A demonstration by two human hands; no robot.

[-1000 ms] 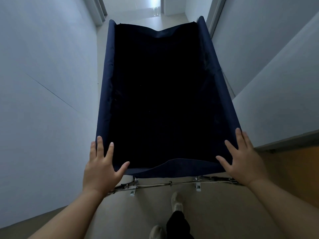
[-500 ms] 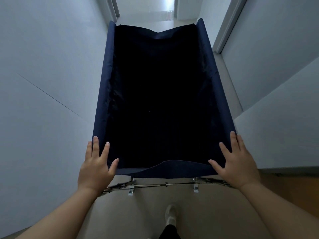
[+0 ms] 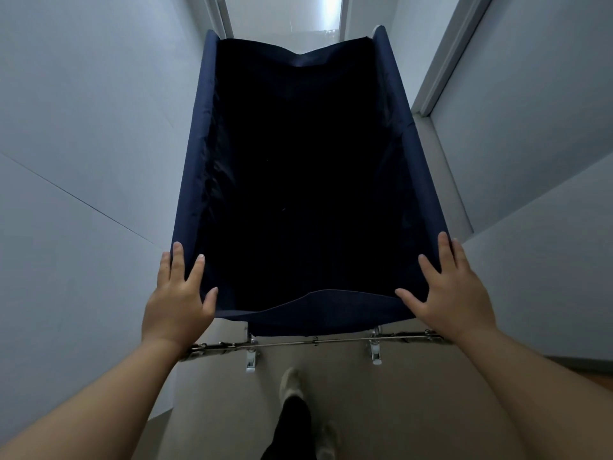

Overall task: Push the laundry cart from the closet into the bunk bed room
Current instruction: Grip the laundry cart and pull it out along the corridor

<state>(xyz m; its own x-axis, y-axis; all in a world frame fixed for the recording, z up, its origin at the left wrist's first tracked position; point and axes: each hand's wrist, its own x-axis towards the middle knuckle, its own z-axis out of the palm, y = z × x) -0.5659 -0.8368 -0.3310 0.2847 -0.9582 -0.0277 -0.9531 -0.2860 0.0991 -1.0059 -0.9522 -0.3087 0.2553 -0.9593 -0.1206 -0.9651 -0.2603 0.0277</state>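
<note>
The laundry cart (image 3: 195,161) is covered in plain navy blue fabric along its rims and near panel, while its inside is shown almost black. The metal bar (image 3: 315,341) beneath it is finished in shiny silver. The floor (image 3: 398,410) is coloured a flat beige. The left wall (image 3: 83,127) is painted a plain pale bluish grey, and the door frame (image 3: 444,61) is white. A shoe (image 3: 290,381) is seen in off-white and a trouser leg (image 3: 293,416) in black. An orange-brown strip (image 3: 597,376) is seen at the right edge.
</note>
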